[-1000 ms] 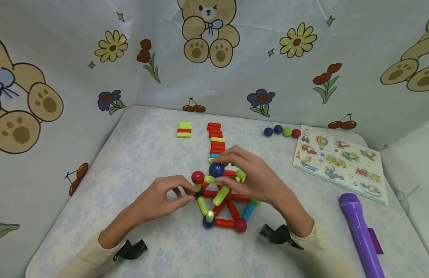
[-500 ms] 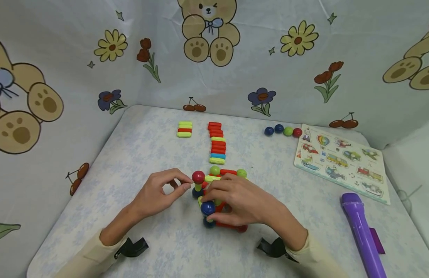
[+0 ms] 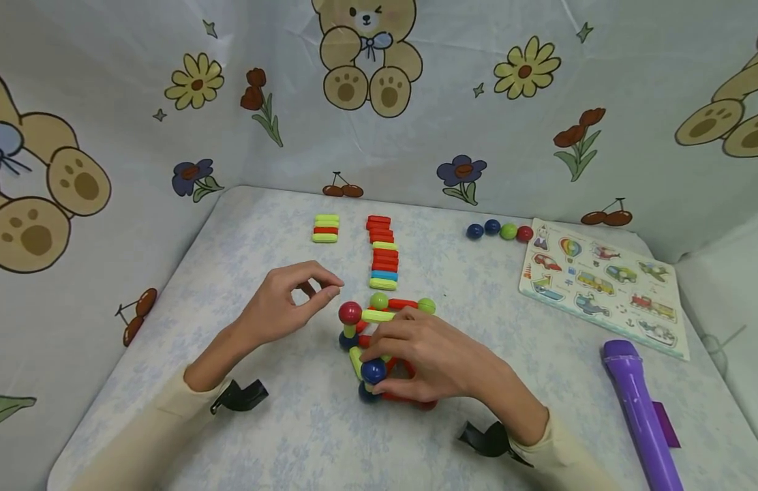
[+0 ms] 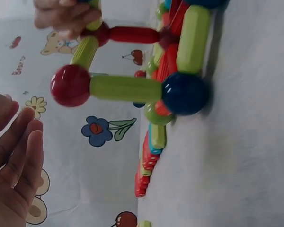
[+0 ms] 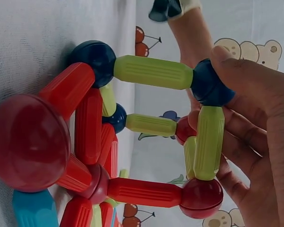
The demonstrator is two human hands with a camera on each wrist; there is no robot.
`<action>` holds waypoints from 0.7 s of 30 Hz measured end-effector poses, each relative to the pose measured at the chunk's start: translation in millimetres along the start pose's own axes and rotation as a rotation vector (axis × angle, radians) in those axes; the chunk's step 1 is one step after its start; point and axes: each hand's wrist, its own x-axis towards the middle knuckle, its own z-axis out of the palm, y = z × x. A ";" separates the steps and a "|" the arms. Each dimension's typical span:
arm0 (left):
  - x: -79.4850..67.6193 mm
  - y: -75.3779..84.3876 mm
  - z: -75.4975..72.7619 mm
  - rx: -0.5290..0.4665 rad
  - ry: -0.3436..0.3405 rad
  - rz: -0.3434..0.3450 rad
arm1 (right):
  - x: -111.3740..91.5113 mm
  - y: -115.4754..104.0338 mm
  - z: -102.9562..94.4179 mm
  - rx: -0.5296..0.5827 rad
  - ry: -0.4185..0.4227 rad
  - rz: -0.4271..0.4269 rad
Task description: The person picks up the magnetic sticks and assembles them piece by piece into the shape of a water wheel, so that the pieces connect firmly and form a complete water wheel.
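Observation:
A blue ball [image 3: 373,371] caps an upright yellow-green rod [image 5: 153,72] on a structure of rods and balls. My right hand [image 3: 425,354] pinches that ball between thumb and fingers. In the right wrist view, another yellow-green rod [image 5: 209,142] runs from this ball to a red ball [image 5: 201,197] on top of a red rod [image 5: 144,192]. My left hand [image 3: 287,303] hovers left of the structure, fingers loosely bent and holding nothing. Closest to it is a raised red ball [image 4: 70,85] on its own yellow-green rod [image 4: 126,88]. My right hand hides much of the base in the head view.
Behind the structure lies a column of rods [image 3: 385,253], with a short stack of rods [image 3: 326,229] to its left. Several loose balls [image 3: 492,227] sit at the back right beside a picture board [image 3: 602,286]. A purple microphone [image 3: 639,412] lies at the right.
My right hand has brought the blue ball forward and down onto the near upright rod, then shifted slightly right. My left hand has left the structure's left side and moved up and away.

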 end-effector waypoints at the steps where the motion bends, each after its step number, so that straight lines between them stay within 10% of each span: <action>1: 6.5 -2.1 -0.5 0.010 -0.014 -0.006 | -0.7 0.0 -0.2 0.003 0.000 0.003; 10: 63.5 -51.9 15.0 0.075 -0.306 -0.128 | -6.3 2.0 1.5 0.032 0.014 0.004; 21: 89.5 -85.3 44.0 0.204 -0.580 -0.085 | -23.9 15.5 -26.9 0.036 0.186 0.086</action>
